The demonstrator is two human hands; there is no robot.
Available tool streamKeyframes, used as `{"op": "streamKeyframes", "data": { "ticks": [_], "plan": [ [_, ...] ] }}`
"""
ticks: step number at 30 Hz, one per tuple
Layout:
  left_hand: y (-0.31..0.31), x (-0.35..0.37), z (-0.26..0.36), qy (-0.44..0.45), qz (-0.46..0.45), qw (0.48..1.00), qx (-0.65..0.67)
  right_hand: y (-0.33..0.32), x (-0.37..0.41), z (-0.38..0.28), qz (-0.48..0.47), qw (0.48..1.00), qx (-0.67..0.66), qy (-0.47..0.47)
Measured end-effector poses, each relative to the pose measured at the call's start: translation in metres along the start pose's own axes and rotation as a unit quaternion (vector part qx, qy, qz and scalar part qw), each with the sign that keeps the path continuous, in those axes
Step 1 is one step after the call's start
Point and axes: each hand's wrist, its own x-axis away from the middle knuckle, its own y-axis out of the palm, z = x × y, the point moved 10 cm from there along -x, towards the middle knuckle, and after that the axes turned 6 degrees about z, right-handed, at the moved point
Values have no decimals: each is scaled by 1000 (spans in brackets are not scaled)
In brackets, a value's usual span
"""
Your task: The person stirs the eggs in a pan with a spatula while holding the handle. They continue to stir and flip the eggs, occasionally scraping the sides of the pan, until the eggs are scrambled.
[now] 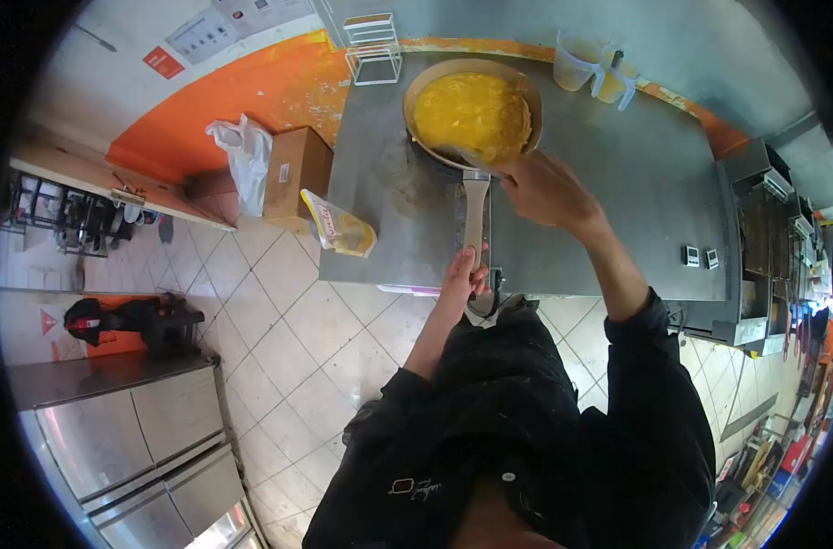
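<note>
A round tan pan holds a yellow, egg-like mixture and stands at the back of the grey counter. My left hand is wrapped round the end of its beige handle, which points toward me. At the pan's near right edge, my right hand is closed on a utensil; its blurred flat end lies at the near rim, against the mixture. What kind of utensil it is cannot be made out clearly.
A yellow-and-clear pouch stands on the counter's left edge, near a cardboard box and a white bag. Behind are a white wire rack and plastic jugs. Two small timers lie right.
</note>
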Motion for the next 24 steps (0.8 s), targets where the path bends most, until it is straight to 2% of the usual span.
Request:
{"op": "streamKeyframes", "data": {
  "ticks": [5, 8, 12, 14, 15, 17, 18, 22, 24],
  "plan": [
    [2, 0, 2, 12, -2, 1000, 10, 37, -42, 1, 55, 997, 48, 36],
    [2, 0, 2, 14, 4, 1000, 13, 70, -64, 17, 9, 994, 97, 55],
    [2, 1, 2, 9, -8, 1000, 9, 73, -79, 43, 27, 985, 158, 67],
    [2, 0, 1, 8, -4, 1000, 9, 42, -75, 45, 176, 970, 168, 11],
    [2, -1, 1, 8, -6, 1000, 10, 31, -72, 46, 176, 970, 169, 11],
    [2, 0, -1, -2, -5, 1000, 14, 15, -64, 61, 64, 975, 190, 97],
    [2, -1, -1, -4, -6, 1000, 16, 15, -64, 72, 9, 967, 235, 100],
    [3, -1, -1, 4, -13, 1000, 15, -54, -32, 57, 55, 954, 281, 83],
    [2, 1, 1, 4, -5, 1000, 6, -86, -19, 38, 108, 959, 259, 23]
  ]
}}
